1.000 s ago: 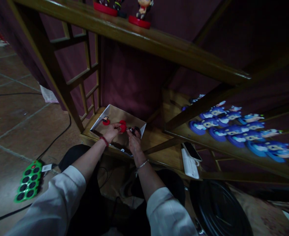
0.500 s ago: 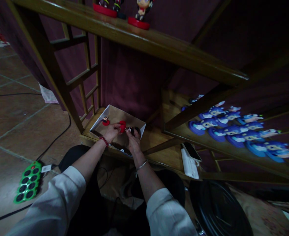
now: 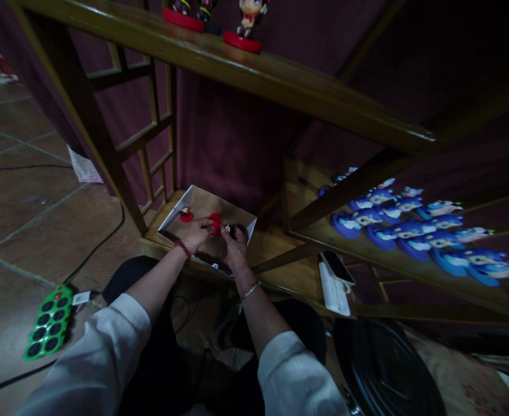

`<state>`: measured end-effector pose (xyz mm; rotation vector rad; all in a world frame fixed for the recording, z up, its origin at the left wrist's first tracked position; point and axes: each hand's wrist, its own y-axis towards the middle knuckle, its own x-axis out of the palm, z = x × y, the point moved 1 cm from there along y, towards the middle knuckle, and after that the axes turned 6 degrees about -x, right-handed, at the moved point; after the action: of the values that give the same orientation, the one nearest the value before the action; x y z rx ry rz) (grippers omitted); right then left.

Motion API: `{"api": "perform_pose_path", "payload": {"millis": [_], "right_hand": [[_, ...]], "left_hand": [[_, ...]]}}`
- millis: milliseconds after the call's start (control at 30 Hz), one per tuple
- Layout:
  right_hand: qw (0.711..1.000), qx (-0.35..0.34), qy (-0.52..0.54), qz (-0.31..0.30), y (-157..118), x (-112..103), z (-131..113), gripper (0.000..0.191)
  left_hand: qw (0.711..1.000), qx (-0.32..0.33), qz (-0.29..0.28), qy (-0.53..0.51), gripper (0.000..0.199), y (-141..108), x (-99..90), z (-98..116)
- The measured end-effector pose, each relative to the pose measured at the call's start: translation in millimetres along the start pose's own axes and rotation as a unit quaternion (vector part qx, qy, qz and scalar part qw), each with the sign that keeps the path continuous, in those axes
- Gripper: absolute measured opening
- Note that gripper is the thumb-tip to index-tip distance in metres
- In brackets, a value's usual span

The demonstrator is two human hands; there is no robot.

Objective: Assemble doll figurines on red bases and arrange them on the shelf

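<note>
Inside a shallow white-edged box on the low wooden shelf, both hands work close together. My left hand, with a red bead bracelet at the wrist, has its fingers closed on a red round base. Beside it, my right hand, wearing a silver bracelet, grips a small dark-haired figurine. Whether that figurine is joined to the red base is too small to tell. Another small figurine on a red base stands in the box's left part, apart from my hands.
Figurines with red bases stand on the upper shelf beam. Several blue figurines fill the right shelf. A dark phone and a white object lie at the shelf's front. A green power strip is on the floor.
</note>
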<state>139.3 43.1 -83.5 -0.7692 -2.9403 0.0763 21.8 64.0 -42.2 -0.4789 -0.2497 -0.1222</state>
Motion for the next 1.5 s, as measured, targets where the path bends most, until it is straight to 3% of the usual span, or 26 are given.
{"api": "perform_pose_path", "payload": {"millis": [400,733,933,1500], "right_hand": [[0.999,-0.014,-0.051,-0.003,-0.8,-1.4,-5.1,0.042],[0.975,-0.055,-0.206,-0.063,-1.4,-0.7,-27.8,0.04],[0.955,-0.053,-0.286,-0.054,1.3,-0.8,-34.0,0.038],[0.949,-0.116,-0.283,-0.071,4.1,0.5,-31.0,0.026]], "left_hand": [[1.0,0.013,0.011,-0.004,0.021,3.8,-1.2,-3.7],[0.998,0.05,0.006,0.023,0.021,11.8,-3.2,-11.0],[0.998,0.059,0.005,0.025,0.02,15.3,-3.5,-14.0],[0.996,0.006,-0.017,-0.083,0.011,10.8,-2.1,-13.6]]}}
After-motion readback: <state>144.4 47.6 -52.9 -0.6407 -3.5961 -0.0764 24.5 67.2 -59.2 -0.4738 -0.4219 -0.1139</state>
